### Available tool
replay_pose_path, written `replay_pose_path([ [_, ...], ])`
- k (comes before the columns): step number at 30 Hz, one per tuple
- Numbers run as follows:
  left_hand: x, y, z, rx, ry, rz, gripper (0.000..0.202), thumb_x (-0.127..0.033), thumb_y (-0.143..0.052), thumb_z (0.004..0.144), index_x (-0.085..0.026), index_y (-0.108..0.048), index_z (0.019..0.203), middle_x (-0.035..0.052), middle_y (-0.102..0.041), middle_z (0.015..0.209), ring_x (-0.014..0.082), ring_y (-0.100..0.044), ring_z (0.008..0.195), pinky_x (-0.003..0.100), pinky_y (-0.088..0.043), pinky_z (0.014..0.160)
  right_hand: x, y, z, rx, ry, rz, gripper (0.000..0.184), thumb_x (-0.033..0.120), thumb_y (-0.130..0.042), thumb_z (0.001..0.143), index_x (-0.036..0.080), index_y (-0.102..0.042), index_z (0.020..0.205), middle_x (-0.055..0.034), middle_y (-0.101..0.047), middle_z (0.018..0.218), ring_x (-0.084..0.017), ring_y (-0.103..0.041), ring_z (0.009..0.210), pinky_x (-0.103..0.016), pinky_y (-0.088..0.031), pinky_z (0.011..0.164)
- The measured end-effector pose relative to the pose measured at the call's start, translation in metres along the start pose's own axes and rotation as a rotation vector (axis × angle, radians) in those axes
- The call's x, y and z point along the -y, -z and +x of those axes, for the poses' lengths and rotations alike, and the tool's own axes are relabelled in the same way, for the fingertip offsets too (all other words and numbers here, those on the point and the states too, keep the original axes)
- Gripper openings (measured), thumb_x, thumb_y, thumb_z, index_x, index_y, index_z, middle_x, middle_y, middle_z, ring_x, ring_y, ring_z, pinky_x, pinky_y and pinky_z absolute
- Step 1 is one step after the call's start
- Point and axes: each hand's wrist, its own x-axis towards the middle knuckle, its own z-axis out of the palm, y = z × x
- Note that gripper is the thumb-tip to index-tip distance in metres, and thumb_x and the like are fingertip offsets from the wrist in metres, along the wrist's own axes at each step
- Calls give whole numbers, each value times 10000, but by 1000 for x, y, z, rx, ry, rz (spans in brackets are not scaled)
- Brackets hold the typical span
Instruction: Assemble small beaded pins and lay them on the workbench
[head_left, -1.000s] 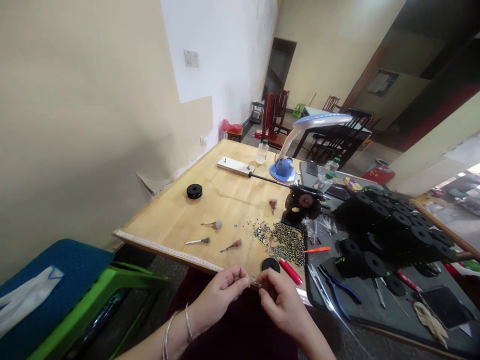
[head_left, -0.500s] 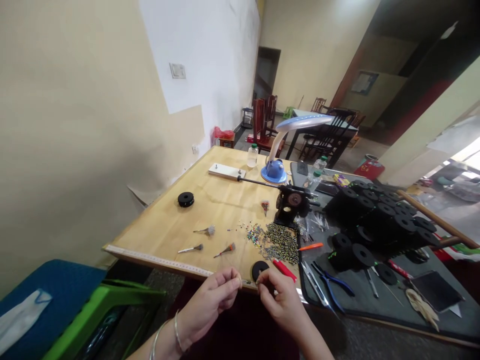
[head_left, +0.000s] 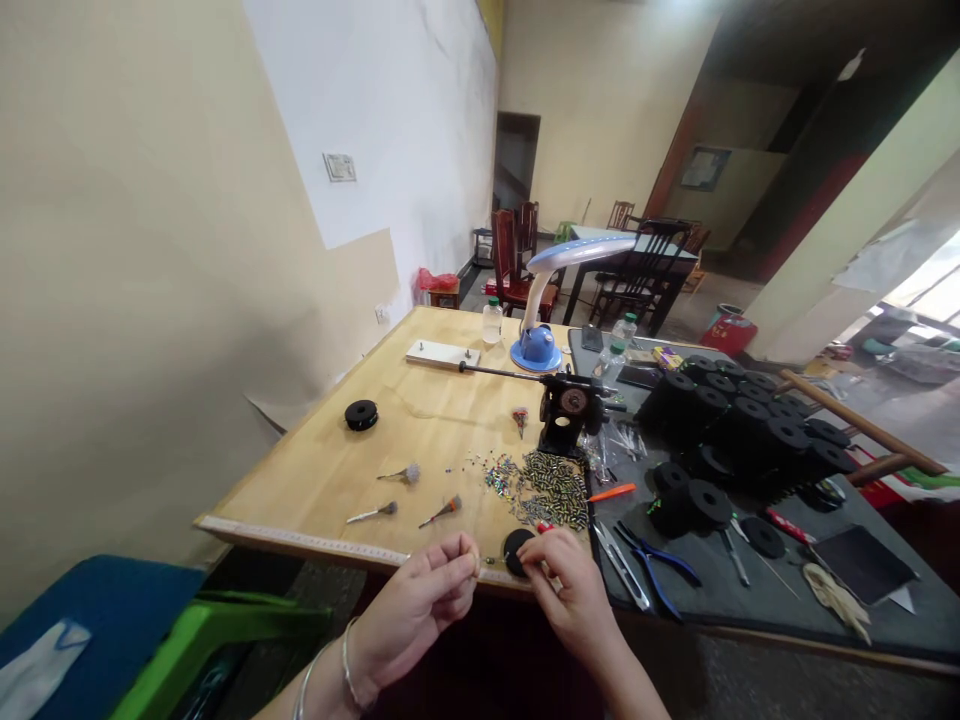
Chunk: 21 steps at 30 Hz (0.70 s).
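Note:
My left hand (head_left: 439,590) is closed in a pinch above the table's front edge; what lies between thumb and forefinger is too small to make out. My right hand (head_left: 566,580) has curled fingers with the tips close together, overlapping the right side of a black spool (head_left: 516,548). Whether it touches the spool, I cannot tell. In the gap between both hands shows a tiny dark bead-like piece (head_left: 490,561). Beyond them lies a heap of small dark-and-yellow striped parts (head_left: 555,488), with colourful beads (head_left: 501,474) at its left. A red handle (head_left: 544,526) is mostly covered by my right hand.
Bundles with bristly tips (head_left: 442,510) and another black spool (head_left: 361,415) lie on the wooden table (head_left: 300,480). A black winding device (head_left: 564,412) and a blue lamp (head_left: 535,348) stand behind. Scissors (head_left: 622,565), blue pliers (head_left: 660,570) and stacked spools (head_left: 742,420) occupy the grey mat.
The view has shifted slightly, so the table appears further left and a little lower. My right hand has moved up a little and now covers more of the red handle. My left hand stays pinched.

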Motion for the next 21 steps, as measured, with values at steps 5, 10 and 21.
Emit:
replay_pose_path([
  [5,0,-4,3,7,17,-6,267,-306,-746,743,-147,-532,722,-85,-312,582,44,-195,476,216,-146,470,3,2,0,-2,-16,-6,173,148,-525,876,230,-656,954,-55,-694,868,-215,-581,848,-339,-468,771],
  [10,-1,-6,7,21,22,-35,263,-297,-747,747,-149,-531,718,-100,-288,542,48,-168,466,208,-137,461,19,3,6,-19,-38,59,257,147,-556,839,220,-649,1067,-66,-676,915,-217,-577,863,-315,-468,728],
  [21,0,-2,7,28,45,-83,281,-289,-754,743,-149,-515,698,-112,-262,504,47,-157,462,191,-144,460,26,-12,18,-23,-60,216,117,204,-566,877,202,-634,782,-25,-651,764,-184,-575,763,-290,-431,708],
])
